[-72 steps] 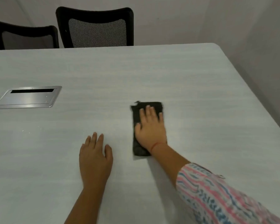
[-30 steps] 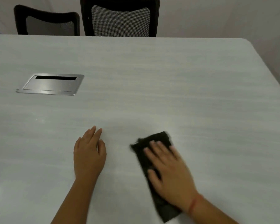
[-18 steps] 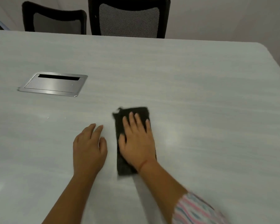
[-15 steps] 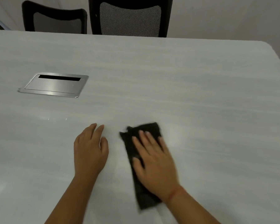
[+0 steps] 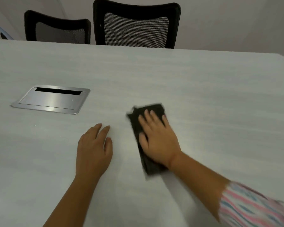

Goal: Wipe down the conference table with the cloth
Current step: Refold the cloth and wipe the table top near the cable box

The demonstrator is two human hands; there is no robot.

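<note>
- We find the dark cloth (image 5: 135,123) folded into a long strip and lying flat on the pale tabletop (image 5: 203,95), to the right of the silver cable hatch (image 5: 51,99) and a little nearer to us than it. Its edges look blurred.
- The right hand (image 5: 157,141) lies palm down on the cloth and covers its middle. We see the cloth's far end, left edge and near end showing past the hand.
- The fingers (image 5: 146,118) of that hand are straight and slightly apart, pressing the cloth against the tabletop. The thumb lies out on the cloth on the side toward the hatch, and nothing is curled round the cloth.
- The right forearm comes in from the side away from the hatch, wrist low, with a pink, white and blue striped sleeve (image 5: 252,208) covering it nearer the elbow.
- The left hand (image 5: 93,149) rests palm down on bare tabletop, nearer to us than the hatch and to its right, between hatch and cloth but apart from both. Its fingers lie straight and close together, holding nothing.
- The left forearm is bare.
- The hatch sits flush in the tabletop, with a dark slot along its far edge.
- Beyond the hatch, behind the tabletop's far edge, we see a black mesh-backed chair (image 5: 57,28) and a second chair (image 5: 136,25) to its right.
</note>
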